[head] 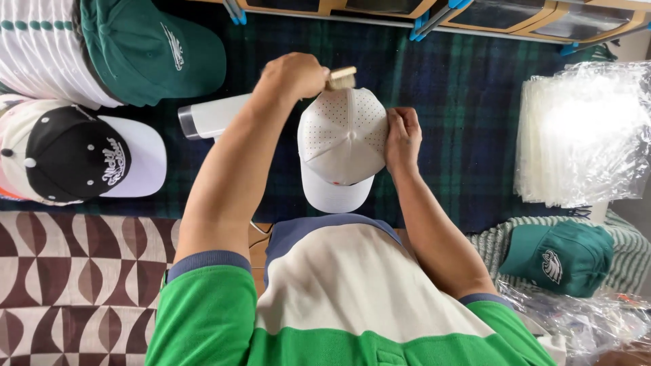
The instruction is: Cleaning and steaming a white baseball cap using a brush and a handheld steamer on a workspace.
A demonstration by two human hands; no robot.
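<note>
Your left hand (pixel 293 76), upper centre of the frame, is clenched around a small brush (pixel 341 78); only the pale bristle end shows past your fingers. The bristles meet the top edge of a white perforated cap (pixel 342 139).

Your right hand (pixel 403 139), just right of centre, grips the cap's right side, fingers curled against the crown. The cap sits mid-frame between both hands, crown facing up at the camera, brim (pixel 333 194) pointing down toward your chest. Whether it rests on the cloth or is held clear of it cannot be told.

Beneath: a dark green and navy plaid cloth (pixel 468 102) covers the work surface. A white cylindrical bottle (pixel 211 116) lies on its side just left of your left forearm.

Upper left: a green cap (pixel 152 51) lies over a white striped one (pixel 41 54). Below these, at the left edge, a black-and-white cap (pixel 81 157).

Right edge: a stack of clear plastic bags (pixel 586 132). Lower right: another green cap (pixel 559 257) on a striped green-and-white cloth (pixel 627 254), with crumpled clear plastic (pixel 583 318) beneath it.

Lower left: a brown and white patterned cloth (pixel 74 285).

Top edge: wooden-framed trays (pixel 542 17) with blue clips.
</note>
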